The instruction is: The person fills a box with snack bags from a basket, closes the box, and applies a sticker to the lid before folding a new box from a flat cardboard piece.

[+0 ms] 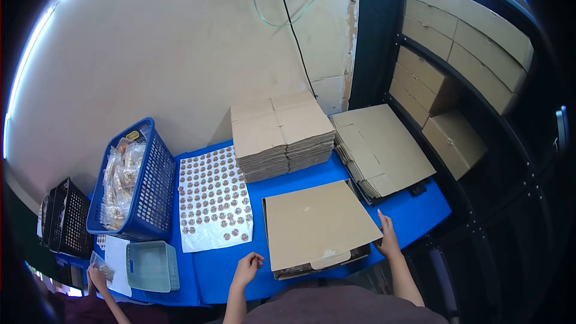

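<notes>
In front of me on the blue table lies a flat brown cardboard box (318, 222), its lid down and a dark patterned layer showing along the front edge. My left hand (247, 269) is just off the box's front left corner, fingers curled in with nothing visible in them. At the right side of the box is my right hand (389, 237), its fingers stretched out beside the edge and part of the hand turned away from view.
Behind the box stands a tall stack of folded cardboard (276, 123); more flat cardboard (387, 150) lies right. On the left are a sheet of round stickers (216, 204), a blue basket of bags (153, 198) and a green tray (171, 267). Another person's hand (96, 277) holds a small bag.
</notes>
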Tool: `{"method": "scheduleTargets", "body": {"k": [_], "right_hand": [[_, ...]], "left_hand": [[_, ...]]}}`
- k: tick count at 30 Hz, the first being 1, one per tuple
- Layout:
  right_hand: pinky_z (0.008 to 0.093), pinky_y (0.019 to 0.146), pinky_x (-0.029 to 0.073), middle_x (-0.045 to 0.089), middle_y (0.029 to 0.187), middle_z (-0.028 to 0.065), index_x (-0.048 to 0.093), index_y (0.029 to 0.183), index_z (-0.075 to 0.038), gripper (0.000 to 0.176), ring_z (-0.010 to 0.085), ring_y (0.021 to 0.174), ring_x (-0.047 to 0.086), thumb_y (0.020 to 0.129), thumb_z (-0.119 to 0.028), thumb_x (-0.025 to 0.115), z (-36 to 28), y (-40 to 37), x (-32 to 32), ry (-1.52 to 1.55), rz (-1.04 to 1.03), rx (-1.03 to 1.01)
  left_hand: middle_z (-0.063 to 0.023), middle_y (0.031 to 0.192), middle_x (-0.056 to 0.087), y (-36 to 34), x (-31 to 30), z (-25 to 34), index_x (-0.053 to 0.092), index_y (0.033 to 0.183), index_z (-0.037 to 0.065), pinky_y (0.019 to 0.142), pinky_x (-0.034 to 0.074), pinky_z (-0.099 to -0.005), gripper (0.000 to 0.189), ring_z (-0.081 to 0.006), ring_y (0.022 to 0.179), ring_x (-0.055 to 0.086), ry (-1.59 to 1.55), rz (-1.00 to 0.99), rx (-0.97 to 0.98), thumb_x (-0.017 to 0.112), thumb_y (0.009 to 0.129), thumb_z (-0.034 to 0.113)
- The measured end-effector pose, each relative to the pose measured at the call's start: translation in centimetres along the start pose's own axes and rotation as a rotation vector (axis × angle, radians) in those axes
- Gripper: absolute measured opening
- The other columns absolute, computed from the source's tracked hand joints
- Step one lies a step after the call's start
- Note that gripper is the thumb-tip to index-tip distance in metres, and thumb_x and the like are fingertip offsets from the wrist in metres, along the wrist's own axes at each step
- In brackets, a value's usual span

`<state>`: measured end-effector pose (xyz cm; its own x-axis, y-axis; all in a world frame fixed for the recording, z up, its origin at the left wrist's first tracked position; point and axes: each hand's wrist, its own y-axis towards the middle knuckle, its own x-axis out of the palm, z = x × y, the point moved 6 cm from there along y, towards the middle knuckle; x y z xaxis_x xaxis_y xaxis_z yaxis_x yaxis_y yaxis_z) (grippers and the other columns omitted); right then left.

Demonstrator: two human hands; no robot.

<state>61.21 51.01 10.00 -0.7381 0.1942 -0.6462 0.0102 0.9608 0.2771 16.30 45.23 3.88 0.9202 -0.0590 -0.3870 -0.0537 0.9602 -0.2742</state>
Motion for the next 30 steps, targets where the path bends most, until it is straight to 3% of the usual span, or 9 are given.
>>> {"method": "scheduleTargets", "body": {"k": [2,6,8,9,11,13,20,26,30], "right_hand": [[0.0349,0.075,0.051,0.054,0.113,0.0171,0.040,0.141,-0.013,0.070,0.0250,0.083,0.060,0.076,-0.001,0.064,3.4,0.1,0.0,-0.068,-0.206,0.163],[0.0289,0.064,0.049,0.063,0.096,0.0107,0.050,0.133,-0.009,0.055,0.0171,0.074,0.060,0.080,0.000,0.064,11.2,1.2,-1.6,0.151,-0.077,0.413],[0.0270,0.068,0.049,0.066,0.097,0.0093,0.050,0.132,-0.008,0.045,0.0167,0.082,0.063,0.089,-0.013,0.061,11.0,2.5,-1.3,0.223,-0.075,0.466],[0.0286,0.072,0.049,0.066,0.103,0.0105,0.049,0.133,-0.007,0.045,0.0168,0.088,0.062,0.092,-0.024,0.057,10.8,2.7,-0.3,0.382,-0.066,0.549],[0.0353,0.087,0.045,0.060,0.120,0.0143,0.047,0.134,-0.005,0.061,0.0191,0.104,0.057,0.094,-0.051,0.045,9.3,3.0,2.8,0.551,-0.137,0.679],[0.0366,0.095,0.041,0.054,0.128,0.0156,0.045,0.135,-0.004,0.065,0.0230,0.117,0.050,0.091,-0.053,0.048,7.3,2.5,7.5,0.634,-0.377,0.700],[0.0347,0.104,0.035,0.040,0.143,0.0142,0.031,0.144,-0.005,0.067,0.0249,0.130,0.040,0.089,-0.028,0.061,2.7,-0.6,10.2,0.892,-0.474,0.684],[0.0352,0.102,0.038,0.051,0.133,0.0207,0.035,0.142,-0.004,0.060,0.0279,0.123,0.050,0.089,-0.016,0.061,3.1,1.1,10.8,0.356,-0.135,0.270],[0.0392,0.096,0.044,0.057,0.123,0.0250,0.030,0.143,-0.005,0.062,0.0360,0.114,0.056,0.089,-0.014,0.059,0.2,3.1,10.6,0.148,-0.099,0.244]], "left_hand": [[-0.0088,0.080,0.064,0.1,0.0,-0.5,0.062,0.095,-0.002,0.065,0.048,-0.0288,0.026,-0.0146,0.071,0.061,-0.010,0.041,-0.016,0.041,0.097,0.014],[-0.0134,0.105,0.062,0.4,1.0,0.5,0.057,0.117,0.001,0.082,0.047,-0.0331,0.040,-0.0191,0.092,0.060,-0.162,0.074,-0.074,0.037,0.101,0.032],[-0.0155,0.136,0.045,0.8,2.7,1.8,0.040,0.138,0.006,0.100,0.036,-0.0353,0.055,-0.0259,0.120,0.047,-0.386,-0.080,-0.091,0.034,0.100,0.045],[-0.0156,0.151,0.024,1.2,3.7,0.8,0.016,0.149,0.010,0.110,0.025,-0.0370,0.066,-0.0300,0.136,0.028,-0.399,-0.200,-0.144,0.037,0.098,0.046],[-0.0178,0.152,0.021,1.7,5.1,0.1,0.004,0.149,0.011,0.111,0.023,-0.0379,0.071,-0.0307,0.138,0.025,-0.332,-0.171,-0.054,0.041,0.098,0.044],[-0.0232,0.152,0.014,1.2,6.5,2.2,-0.028,0.142,0.013,0.113,0.019,-0.0399,0.096,-0.0310,0.140,0.020,-0.383,-0.140,0.050,0.053,0.095,0.033],[-0.0235,0.153,0.013,0.7,6.0,1.1,-0.026,0.143,0.012,0.110,0.027,-0.0383,0.102,-0.0301,0.138,0.026,-0.381,-0.166,0.114,0.062,0.090,0.016],[-0.0247,0.153,0.010,2.2,6.6,0.4,-0.011,0.148,0.008,0.112,0.022,-0.0381,0.093,-0.0320,0.141,0.018,-0.252,-0.108,0.151,0.059,0.088,0.007],[-0.0305,0.151,0.003,3.9,6.2,1.5,-0.012,0.146,0.000,0.114,0.014,-0.0398,0.083,-0.0380,0.142,0.008,0.280,-0.001,0.344,0.050,0.093,0.014]]}}
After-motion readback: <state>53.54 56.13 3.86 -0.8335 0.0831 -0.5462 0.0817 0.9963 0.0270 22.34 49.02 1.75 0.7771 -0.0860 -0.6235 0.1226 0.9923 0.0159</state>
